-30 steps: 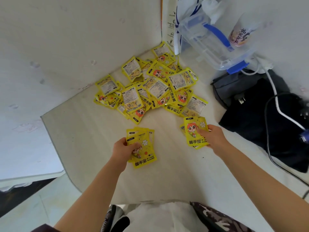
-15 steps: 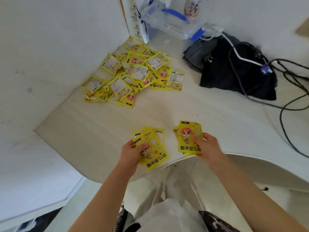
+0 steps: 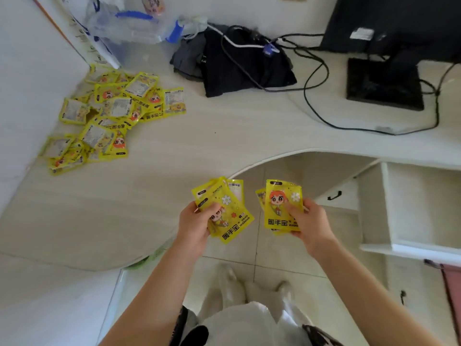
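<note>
One head cam, wide-angle, tilted steeply down and a bit forward. The left hand [image 3: 193, 222] and right hand [image 3: 313, 226] sit close, just below centre. The desk [image 3: 224, 136] curves off from 9 to 2 o'clock, floor [image 3: 274, 258] at 6.

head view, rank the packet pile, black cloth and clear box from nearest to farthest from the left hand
From the left hand, which holds packets:
1. packet pile, on the desk to the left.
2. black cloth, farther back, mid-desk.
3. clear box, in the far left corner by the wall.
</note>
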The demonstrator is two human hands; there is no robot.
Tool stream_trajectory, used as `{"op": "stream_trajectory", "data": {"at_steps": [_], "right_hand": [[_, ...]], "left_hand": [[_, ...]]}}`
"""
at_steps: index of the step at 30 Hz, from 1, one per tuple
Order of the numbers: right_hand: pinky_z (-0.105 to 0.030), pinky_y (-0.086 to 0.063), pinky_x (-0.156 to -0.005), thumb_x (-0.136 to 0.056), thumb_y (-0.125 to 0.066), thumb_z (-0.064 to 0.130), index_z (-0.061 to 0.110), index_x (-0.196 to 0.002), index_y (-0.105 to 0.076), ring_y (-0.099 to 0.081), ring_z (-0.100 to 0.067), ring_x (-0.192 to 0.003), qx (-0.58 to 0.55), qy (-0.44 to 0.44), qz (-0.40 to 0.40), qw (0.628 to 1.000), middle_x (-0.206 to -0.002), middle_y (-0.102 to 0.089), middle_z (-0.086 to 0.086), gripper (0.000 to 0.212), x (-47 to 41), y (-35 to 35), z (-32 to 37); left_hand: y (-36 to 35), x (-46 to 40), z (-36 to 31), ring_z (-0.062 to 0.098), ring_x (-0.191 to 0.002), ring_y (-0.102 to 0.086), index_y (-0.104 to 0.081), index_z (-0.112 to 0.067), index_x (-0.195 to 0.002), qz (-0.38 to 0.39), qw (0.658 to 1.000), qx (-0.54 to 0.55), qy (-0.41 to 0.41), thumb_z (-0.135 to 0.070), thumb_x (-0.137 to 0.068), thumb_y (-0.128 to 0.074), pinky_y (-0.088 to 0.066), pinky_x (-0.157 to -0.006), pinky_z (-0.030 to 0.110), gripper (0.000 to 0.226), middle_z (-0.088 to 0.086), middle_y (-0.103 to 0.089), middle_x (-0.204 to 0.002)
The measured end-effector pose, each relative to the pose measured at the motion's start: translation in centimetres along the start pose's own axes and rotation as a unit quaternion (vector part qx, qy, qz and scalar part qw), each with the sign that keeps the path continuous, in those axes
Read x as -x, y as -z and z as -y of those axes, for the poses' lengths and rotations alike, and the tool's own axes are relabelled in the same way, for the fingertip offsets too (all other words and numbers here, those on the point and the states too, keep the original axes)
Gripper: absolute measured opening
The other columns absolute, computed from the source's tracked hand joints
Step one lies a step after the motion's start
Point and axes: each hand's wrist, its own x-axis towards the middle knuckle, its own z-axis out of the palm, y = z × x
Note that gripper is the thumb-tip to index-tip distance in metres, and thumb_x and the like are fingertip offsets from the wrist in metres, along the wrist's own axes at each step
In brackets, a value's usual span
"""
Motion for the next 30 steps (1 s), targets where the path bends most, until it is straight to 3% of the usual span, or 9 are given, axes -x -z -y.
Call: {"op": "stream_trajectory", "data": {"at_steps": [3, 6, 9, 14, 17, 23, 25, 30], "right_hand": [[-0.038, -0.056, -0.071, -0.091, -0.064, 0.022, 0.021, -0.095, -0.064, -0.071, -0.025, -0.081, -0.026, -0.002, -0.041, 0.999, -0.093, -0.073, -0.004, 0.004, 1.3, 5.2, -1.9], [-0.031, -0.055, -0.061, -0.090, -0.065, 0.018, 0.019, -0.096, -0.064, -0.071, -0.022, -0.076, -0.058, -0.008, -0.082, 0.995, -0.090, -0.072, -0.003, 0.006, 2.9, 11.1, -3.6], [-0.027, -0.051, -0.056, -0.090, -0.064, 0.016, 0.018, -0.094, -0.063, -0.069, -0.019, -0.073, -0.092, -0.016, -0.111, 0.989, -0.088, -0.071, -0.002, 0.005, 4.5, 17.6, -5.5], [-0.028, -0.053, -0.056, -0.089, -0.066, 0.017, 0.015, -0.101, -0.065, -0.072, -0.021, -0.077, -0.117, -0.032, -0.140, 0.983, -0.094, -0.073, -0.005, 0.012, 5.8, 28.4, -9.0], [-0.024, -0.051, -0.048, -0.088, -0.067, 0.015, 0.012, -0.104, -0.065, -0.072, -0.022, -0.074, -0.129, -0.035, -0.144, 0.981, -0.093, -0.073, -0.008, 0.016, 5.8, 33.6, -10.1], [-0.038, -0.059, -0.065, -0.083, -0.070, 0.013, 0.011, -0.100, -0.069, -0.073, -0.029, -0.077, -0.143, -0.036, -0.162, 0.976, -0.091, -0.074, -0.011, 0.017, 3.1, 40.6, -10.0], [-0.037, -0.057, -0.063, -0.082, -0.070, 0.010, 0.009, -0.099, -0.069, -0.072, -0.030, -0.078, -0.135, -0.035, -0.169, 0.976, -0.090, -0.074, -0.013, 0.017, 1.6, 42.1, -9.2], [-0.054, -0.058, -0.079, -0.081, -0.071, 0.008, 0.013, -0.086, -0.068, -0.071, -0.038, -0.088, -0.115, -0.024, -0.169, 0.979, -0.095, -0.072, -0.019, 0.007, -3.4, 44.7, -6.5]], "left_hand": [[-4.0, 1.4, 2.3, 0.035, -0.092, -0.068, -0.064, 0.000, -0.113, 0.049, 0.998, -0.039, 0.001, 0.001, -0.085, -0.067, -0.058, -0.071, 0.043, 0.028, 0.021, -0.071, -0.107], [-8.6, 3.5, 5.4, 0.029, -0.080, -0.070, -0.067, -0.006, -0.103, 0.086, 0.993, -0.079, 0.017, -0.001, -0.084, -0.068, -0.057, -0.068, 0.041, 0.020, 0.016, -0.072, -0.098], [-13.4, 5.9, 9.4, 0.029, -0.081, -0.070, -0.065, -0.004, -0.109, 0.122, 0.986, -0.107, 0.034, -0.002, -0.083, -0.069, -0.056, -0.071, 0.041, 0.026, 0.018, -0.072, -0.104], [-21.4, 10.0, 16.3, 0.037, -0.097, -0.069, -0.063, -0.001, -0.116, 0.129, 0.984, -0.104, 0.069, -0.003, -0.081, -0.071, -0.055, -0.082, 0.052, 0.036, 0.020, -0.071, -0.110], [-25.7, 11.7, 19.0, 0.035, -0.092, -0.069, -0.064, -0.001, -0.113, 0.128, 0.983, -0.109, 0.071, -0.002, -0.081, -0.071, -0.055, -0.082, 0.053, 0.033, 0.020, -0.071, -0.107], [-32.8, 12.4, 21.8, 0.030, -0.085, -0.070, -0.063, 0.002, -0.113, 0.120, 0.984, -0.112, 0.064, 0.001, -0.081, -0.071, -0.057, -0.079, 0.046, 0.033, 0.020, -0.072, -0.105], [-35.0, 11.9, 22.0, 0.029, -0.085, -0.070, -0.064, 0.000, -0.111, 0.120, 0.984, -0.119, 0.060, 0.000, -0.081, -0.071, -0.056, -0.081, 0.047, 0.031, 0.019, -0.072, -0.104], [-40.2, 8.7, 22.2, 0.032, -0.090, -0.071, -0.066, -0.007, -0.102, 0.100, 0.982, -0.156, 0.045, -0.002, -0.078, -0.074, -0.055, -0.087, 0.052, 0.025, 0.014, -0.074, -0.099]]}}
